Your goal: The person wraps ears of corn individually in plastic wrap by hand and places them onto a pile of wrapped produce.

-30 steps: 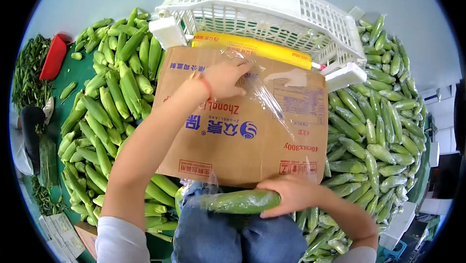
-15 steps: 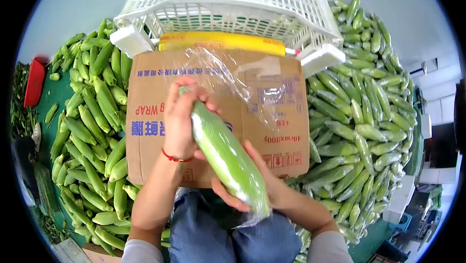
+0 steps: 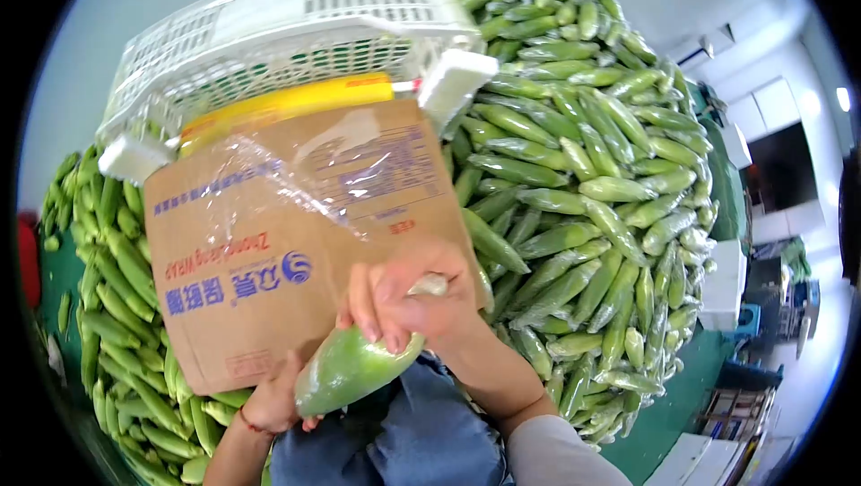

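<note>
Over denim-clad lap [image 3: 430,437], off near edge of cardboard carton [image 3: 314,307]: glossy corn ear [image 3: 350,377]; left hand [image 3: 273,396], right hand [image 3: 413,293], fingers clamped on opposite ends; slick surface might slip if either grip slackens.

Your right hand [image 3: 408,293] curls its bent fingers over the right end of the corn cob [image 3: 350,374]; your left hand [image 3: 274,394] cups its left end, fingers partly hidden. Your right forearm [image 3: 504,378] slants in from its right, your denim-clad legs [image 3: 395,455] below it.
</note>
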Demonstrator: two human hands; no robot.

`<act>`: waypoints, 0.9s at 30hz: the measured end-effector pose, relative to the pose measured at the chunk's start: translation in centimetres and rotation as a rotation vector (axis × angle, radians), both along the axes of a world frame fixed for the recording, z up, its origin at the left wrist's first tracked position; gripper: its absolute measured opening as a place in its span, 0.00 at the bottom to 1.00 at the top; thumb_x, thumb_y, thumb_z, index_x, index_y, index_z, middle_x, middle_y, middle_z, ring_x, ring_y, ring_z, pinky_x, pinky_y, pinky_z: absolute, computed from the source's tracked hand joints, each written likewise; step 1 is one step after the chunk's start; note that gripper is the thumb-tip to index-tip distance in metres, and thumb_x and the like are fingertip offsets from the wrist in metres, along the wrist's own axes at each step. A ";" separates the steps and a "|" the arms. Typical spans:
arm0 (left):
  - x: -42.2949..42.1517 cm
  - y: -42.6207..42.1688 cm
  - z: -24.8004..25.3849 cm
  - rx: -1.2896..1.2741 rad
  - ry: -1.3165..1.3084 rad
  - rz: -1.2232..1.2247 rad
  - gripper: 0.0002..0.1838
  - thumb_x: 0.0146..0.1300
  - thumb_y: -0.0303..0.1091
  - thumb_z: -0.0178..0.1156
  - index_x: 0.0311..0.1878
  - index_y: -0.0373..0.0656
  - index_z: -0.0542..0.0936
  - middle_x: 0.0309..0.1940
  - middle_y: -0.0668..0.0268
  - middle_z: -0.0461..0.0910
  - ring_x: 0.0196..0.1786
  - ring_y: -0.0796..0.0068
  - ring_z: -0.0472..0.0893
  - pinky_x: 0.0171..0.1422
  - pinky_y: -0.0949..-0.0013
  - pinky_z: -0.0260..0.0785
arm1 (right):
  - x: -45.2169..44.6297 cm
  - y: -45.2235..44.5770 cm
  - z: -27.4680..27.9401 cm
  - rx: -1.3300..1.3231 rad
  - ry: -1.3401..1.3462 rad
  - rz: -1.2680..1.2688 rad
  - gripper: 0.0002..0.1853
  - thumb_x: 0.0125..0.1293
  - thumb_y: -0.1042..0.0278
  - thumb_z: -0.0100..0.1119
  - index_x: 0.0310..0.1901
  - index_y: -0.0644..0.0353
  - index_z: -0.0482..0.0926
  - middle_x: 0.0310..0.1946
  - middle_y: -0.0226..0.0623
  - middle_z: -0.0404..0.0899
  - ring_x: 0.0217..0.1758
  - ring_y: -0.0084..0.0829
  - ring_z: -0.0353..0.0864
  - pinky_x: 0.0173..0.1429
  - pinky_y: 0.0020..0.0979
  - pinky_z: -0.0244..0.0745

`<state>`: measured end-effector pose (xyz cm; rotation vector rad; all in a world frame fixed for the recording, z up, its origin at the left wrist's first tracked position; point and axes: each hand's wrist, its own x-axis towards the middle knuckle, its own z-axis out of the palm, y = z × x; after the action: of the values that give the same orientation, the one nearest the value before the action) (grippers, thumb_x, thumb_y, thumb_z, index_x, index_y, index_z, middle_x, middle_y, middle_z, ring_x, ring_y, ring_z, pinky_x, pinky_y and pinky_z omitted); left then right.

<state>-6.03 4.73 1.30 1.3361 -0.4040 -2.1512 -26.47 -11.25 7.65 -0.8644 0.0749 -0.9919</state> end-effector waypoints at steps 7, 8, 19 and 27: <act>-3.7 -8.1 4.6 -1.285 -0.903 -0.302 0.42 0.57 0.35 0.69 0.74 0.44 0.61 0.60 0.52 0.74 0.43 0.58 0.83 0.41 0.68 0.78 | 0.4 0.9 -2.4 0.374 -0.207 -0.520 0.30 0.71 0.48 0.52 0.70 0.48 0.59 0.51 0.42 0.74 0.52 0.39 0.78 0.58 0.47 0.75; -5.6 -9.0 4.4 -1.217 -0.962 -0.321 0.41 0.57 0.37 0.68 0.74 0.46 0.62 0.61 0.52 0.74 0.46 0.54 0.83 0.45 0.65 0.78 | 0.1 2.4 -3.2 0.329 0.101 -0.552 0.31 0.72 0.47 0.50 0.71 0.49 0.58 0.50 0.41 0.75 0.53 0.40 0.78 0.59 0.46 0.75; 5.6 -6.8 -1.2 -1.123 -1.662 -0.139 0.34 0.49 0.33 0.71 0.63 0.48 0.75 0.60 0.49 0.71 0.60 0.47 0.76 0.62 0.53 0.71 | -25.5 -16.4 -7.7 0.268 0.488 -1.159 0.20 0.73 0.63 0.53 0.63 0.60 0.68 0.54 0.42 0.73 0.60 0.35 0.73 0.62 0.40 0.73; 15.2 -12.8 -4.2 -1.424 -1.609 -0.219 0.10 0.54 0.24 0.62 0.39 0.41 0.75 0.41 0.57 0.81 0.47 0.49 0.82 0.53 0.58 0.76 | -3.2 -9.7 -9.8 -1.249 1.301 -0.372 0.10 0.64 0.76 0.61 0.48 0.59 0.82 0.53 0.39 0.82 0.60 0.42 0.78 0.65 0.35 0.70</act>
<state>9.17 -8.09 -2.90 1.5898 -2.0942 0.0308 -29.69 -20.91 -2.13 -2.6267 0.8011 -0.5661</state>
